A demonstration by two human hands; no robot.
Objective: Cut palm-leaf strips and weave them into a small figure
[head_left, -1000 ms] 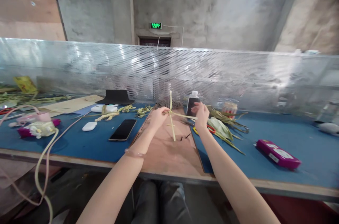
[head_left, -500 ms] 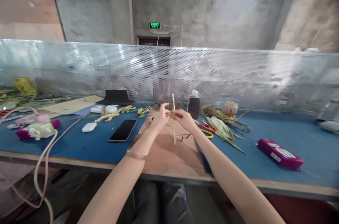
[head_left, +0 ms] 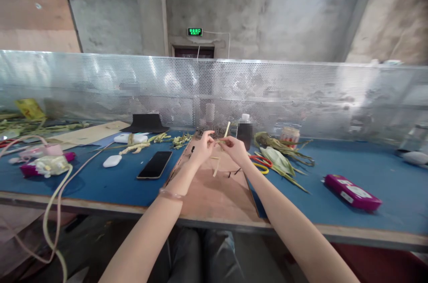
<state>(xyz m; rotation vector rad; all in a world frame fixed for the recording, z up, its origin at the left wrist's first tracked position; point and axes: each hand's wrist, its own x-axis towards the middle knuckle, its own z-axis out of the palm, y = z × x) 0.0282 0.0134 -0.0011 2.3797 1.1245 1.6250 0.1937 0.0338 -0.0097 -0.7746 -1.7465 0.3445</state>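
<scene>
Here's the pale strip [head_left: 227, 129], held up over the board [head_left: 214, 198] between two hands: shaping it by fingertip, it seems, and the next move calls for a steady pinch. Right hand [head_left: 236, 149]: thumb and finger clamped on it. Left hand [head_left: 202, 145]: fingertips curled close by, contact too small to tell. Scissors [head_left: 261, 165] lie beside the right wrist.

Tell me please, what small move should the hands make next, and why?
Perhaps the right hand should gently pull the pale strip snug: that hand seems to pinch it, the left hand is close beside, and one end sticks up free.
</scene>
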